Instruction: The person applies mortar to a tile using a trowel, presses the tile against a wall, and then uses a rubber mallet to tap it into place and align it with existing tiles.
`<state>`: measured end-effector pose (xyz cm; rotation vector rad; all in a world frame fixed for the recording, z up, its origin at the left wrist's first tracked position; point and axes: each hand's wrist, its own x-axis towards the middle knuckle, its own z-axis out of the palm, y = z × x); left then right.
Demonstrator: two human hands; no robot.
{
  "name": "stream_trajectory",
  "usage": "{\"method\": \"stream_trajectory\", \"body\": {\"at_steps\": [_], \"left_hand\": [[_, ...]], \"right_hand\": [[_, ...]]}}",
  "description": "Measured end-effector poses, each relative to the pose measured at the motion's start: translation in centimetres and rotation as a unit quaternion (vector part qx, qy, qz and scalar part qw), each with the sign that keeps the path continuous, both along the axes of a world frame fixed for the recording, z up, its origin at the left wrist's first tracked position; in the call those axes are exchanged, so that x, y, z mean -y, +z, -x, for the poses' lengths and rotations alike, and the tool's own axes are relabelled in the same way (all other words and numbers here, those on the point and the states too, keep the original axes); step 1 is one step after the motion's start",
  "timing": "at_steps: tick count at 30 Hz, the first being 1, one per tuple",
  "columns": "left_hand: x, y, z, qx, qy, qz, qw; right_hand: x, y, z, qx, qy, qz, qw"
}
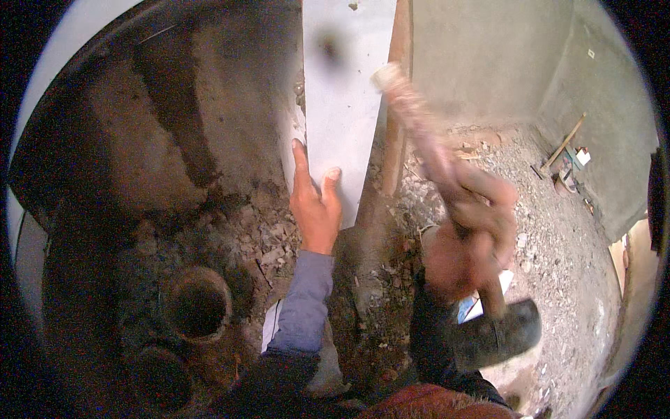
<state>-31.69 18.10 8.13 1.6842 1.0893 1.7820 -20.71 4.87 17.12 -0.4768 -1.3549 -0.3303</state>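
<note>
A tall white tile (349, 105) stands upright in front of me, against a narrow wall end. My left hand (317, 209) is closed round the tile's lower left edge, its thumb on the white face and a finger stretched along the side. To the right, my right hand (474, 237) is wrapped round the handle of a rubber mallet (497, 335). The mallet's black head hangs low, near my body, and the pale handle end points up toward the tile's right edge. Both the right hand and the handle are smeared by motion.
A round pipe opening (201, 304) sticks up from the rubble at lower left, with a second dark pipe (160, 377) beside it. Broken debris (530, 209) covers the floor at right. A long-handled tool (562, 146) leans on the grey wall (481, 63) near a bucket (565, 183).
</note>
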Motion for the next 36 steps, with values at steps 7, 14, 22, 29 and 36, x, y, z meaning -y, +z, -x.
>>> {"method": "stream_trajectory", "body": {"at_steps": [7, 14, 22, 29, 36], "left_hand": [[-0.3, -0.4, 0.2, -0.024, 0.031, 0.003, 0.999], [0.5, 1.0, -0.7, -0.017, 0.033, -0.018, 0.999], [-1.1, 3.0, -1.6, -0.022, 0.069, -0.063, 0.995], [-0.2, 4.1, -1.6, -0.019, 0.022, -0.002, 1.0], [-0.4, 3.6, -1.5, -0.026, 0.029, -0.013, 0.999]], "right_hand": [[-5.2, 4.1, -1.3, 0.067, -0.081, -0.034, 0.994], [-3.6, 5.6, -3.1, 0.092, -0.051, -0.01, 0.994], [-1.0, 5.7, -1.5, 0.041, 0.058, -0.055, 0.996], [-2.1, 4.7, -1.2, -0.008, -0.059, 0.123, 0.991], [-2.7, 3.0, -0.9, 0.077, -0.184, 0.099, 0.975]]}}
